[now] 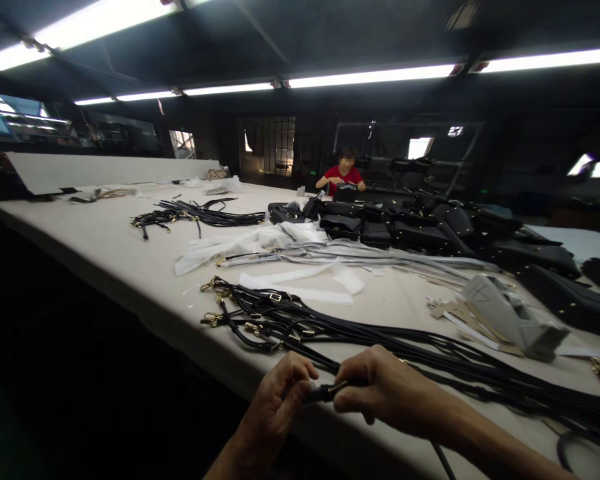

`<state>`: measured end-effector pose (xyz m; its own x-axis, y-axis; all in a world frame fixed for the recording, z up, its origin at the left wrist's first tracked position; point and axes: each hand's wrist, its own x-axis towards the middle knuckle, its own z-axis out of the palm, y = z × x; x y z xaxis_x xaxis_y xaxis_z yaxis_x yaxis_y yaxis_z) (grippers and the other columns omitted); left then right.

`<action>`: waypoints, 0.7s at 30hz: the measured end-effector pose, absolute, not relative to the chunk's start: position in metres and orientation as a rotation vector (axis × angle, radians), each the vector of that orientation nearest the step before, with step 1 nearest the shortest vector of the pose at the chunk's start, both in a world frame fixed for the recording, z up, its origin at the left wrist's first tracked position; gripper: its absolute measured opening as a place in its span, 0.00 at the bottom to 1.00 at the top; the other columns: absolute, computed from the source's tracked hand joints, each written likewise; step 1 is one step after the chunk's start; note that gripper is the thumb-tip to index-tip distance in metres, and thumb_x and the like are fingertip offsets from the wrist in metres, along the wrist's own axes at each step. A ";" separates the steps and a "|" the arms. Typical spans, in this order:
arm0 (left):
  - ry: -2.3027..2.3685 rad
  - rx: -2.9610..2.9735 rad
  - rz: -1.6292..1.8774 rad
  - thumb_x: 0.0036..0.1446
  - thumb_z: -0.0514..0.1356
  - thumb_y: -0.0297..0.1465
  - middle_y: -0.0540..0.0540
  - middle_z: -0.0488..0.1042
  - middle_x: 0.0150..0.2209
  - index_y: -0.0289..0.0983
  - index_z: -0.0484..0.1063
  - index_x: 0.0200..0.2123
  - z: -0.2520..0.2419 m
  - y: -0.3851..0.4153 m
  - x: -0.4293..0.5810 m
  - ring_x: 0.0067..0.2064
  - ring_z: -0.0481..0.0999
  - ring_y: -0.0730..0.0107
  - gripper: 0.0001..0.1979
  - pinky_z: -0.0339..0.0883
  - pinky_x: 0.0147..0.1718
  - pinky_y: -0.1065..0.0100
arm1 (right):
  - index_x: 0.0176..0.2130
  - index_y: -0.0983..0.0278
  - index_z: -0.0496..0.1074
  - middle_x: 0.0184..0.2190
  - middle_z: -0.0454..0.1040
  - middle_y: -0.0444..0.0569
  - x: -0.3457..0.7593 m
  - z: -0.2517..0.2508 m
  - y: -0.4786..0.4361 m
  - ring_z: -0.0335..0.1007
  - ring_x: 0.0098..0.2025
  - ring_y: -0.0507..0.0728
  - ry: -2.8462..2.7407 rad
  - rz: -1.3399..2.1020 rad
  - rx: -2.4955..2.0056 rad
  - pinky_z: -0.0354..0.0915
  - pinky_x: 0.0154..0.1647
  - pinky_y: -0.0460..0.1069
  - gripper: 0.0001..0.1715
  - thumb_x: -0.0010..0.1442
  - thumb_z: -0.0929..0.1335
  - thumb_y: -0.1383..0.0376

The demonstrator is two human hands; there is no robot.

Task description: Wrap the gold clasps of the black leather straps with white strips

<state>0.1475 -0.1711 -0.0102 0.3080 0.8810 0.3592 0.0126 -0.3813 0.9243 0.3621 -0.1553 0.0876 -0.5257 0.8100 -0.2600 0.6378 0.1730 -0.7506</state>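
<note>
Near the table's front edge, my left hand (283, 397) pinches one end of a black bag strap (321, 393). The bit at its fingertips looks pale, perhaps a wrapping, though I cannot make it out. Close beside it, my right hand (375, 387) is closed around the same strap, where a gold-coloured metal piece shows at the fingers. A length of strap hangs down below the right wrist. Just beyond both hands lies a bundle of black straps (360, 330) with gold buckles and clasps, stretching off to the right.
A grey tape dispenser (510, 317) stands at the right among paper strips. White foam wrapping (305, 283) and plastic-sleeved straps (360, 253) lie mid-table. Black bags (410, 230) are heaped behind. Another strap bundle (200, 213) lies back left. A person in red (347, 175) works across the table.
</note>
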 end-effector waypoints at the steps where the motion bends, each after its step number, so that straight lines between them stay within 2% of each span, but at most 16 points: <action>1: 0.820 1.645 1.206 0.66 0.53 0.45 0.45 0.71 0.39 0.38 0.67 0.33 -0.010 -0.170 0.148 0.38 0.69 0.66 0.17 0.63 0.39 0.67 | 0.34 0.64 0.81 0.21 0.74 0.42 0.363 0.091 -0.155 0.64 0.22 0.49 -2.261 1.319 -1.382 0.55 0.22 0.41 0.10 0.58 0.68 0.64; 4: 0.811 1.605 1.193 0.66 0.55 0.42 0.44 0.71 0.43 0.38 0.69 0.34 -0.013 -0.169 0.148 0.41 0.69 0.65 0.14 0.63 0.41 0.66 | 0.38 0.63 0.79 0.25 0.79 0.44 0.366 0.095 -0.154 0.62 0.20 0.48 -2.264 1.333 -1.385 0.56 0.19 0.40 0.14 0.63 0.64 0.63; 7: 0.797 1.650 1.250 0.67 0.55 0.39 0.43 0.70 0.46 0.39 0.70 0.34 -0.016 -0.170 0.150 0.48 0.69 0.60 0.12 0.64 0.45 0.65 | 0.35 0.64 0.77 0.23 0.77 0.44 0.367 0.089 -0.152 0.58 0.15 0.46 -2.159 1.309 -1.465 0.53 0.14 0.39 0.13 0.63 0.64 0.62; 9: 0.809 1.711 1.314 0.68 0.54 0.38 0.43 0.70 0.46 0.39 0.71 0.34 -0.018 -0.170 0.152 0.48 0.69 0.61 0.12 0.64 0.44 0.66 | 0.35 0.64 0.76 0.22 0.77 0.43 0.366 0.082 -0.151 0.56 0.15 0.46 -2.104 1.349 -1.486 0.51 0.13 0.39 0.12 0.61 0.64 0.63; 12: 0.804 1.728 1.315 0.68 0.52 0.39 0.44 0.70 0.43 0.39 0.70 0.34 -0.018 -0.169 0.153 0.38 0.71 0.67 0.14 0.65 0.37 0.68 | 0.34 0.64 0.77 0.21 0.77 0.43 0.363 0.076 -0.151 0.53 0.15 0.47 -2.075 1.382 -1.506 0.50 0.13 0.40 0.11 0.60 0.65 0.63; 15: 0.805 1.564 1.117 0.66 0.54 0.45 0.49 0.70 0.32 0.38 0.68 0.36 -0.017 -0.167 0.152 0.29 0.70 0.72 0.16 0.65 0.29 0.71 | 0.32 0.64 0.78 0.22 0.77 0.43 0.361 0.077 -0.154 0.62 0.19 0.48 -2.203 1.268 -1.384 0.55 0.19 0.40 0.09 0.59 0.68 0.64; 18: 0.904 1.488 0.881 0.62 0.52 0.54 0.53 0.67 0.23 0.37 0.65 0.34 -0.020 -0.165 0.150 0.22 0.66 0.74 0.24 0.58 0.21 0.74 | 0.31 0.64 0.78 0.26 0.78 0.45 0.363 0.076 -0.156 0.71 0.27 0.51 -2.459 0.884 -1.163 0.58 0.28 0.43 0.11 0.62 0.68 0.64; 21: 0.942 1.492 0.829 0.62 0.44 0.58 0.53 0.62 0.18 0.37 0.65 0.25 -0.026 -0.167 0.148 0.19 0.59 0.75 0.32 0.49 0.17 0.73 | 0.35 0.64 0.76 0.29 0.78 0.48 0.367 0.072 -0.156 0.70 0.28 0.53 -2.655 0.429 -0.989 0.54 0.29 0.46 0.14 0.67 0.63 0.64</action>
<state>0.1476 -0.1666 -0.0259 0.4325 0.9016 -0.0025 0.1113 -0.0506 0.9925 0.3666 -0.1560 0.0722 -0.7286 0.6681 0.1511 0.5863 0.7224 -0.3665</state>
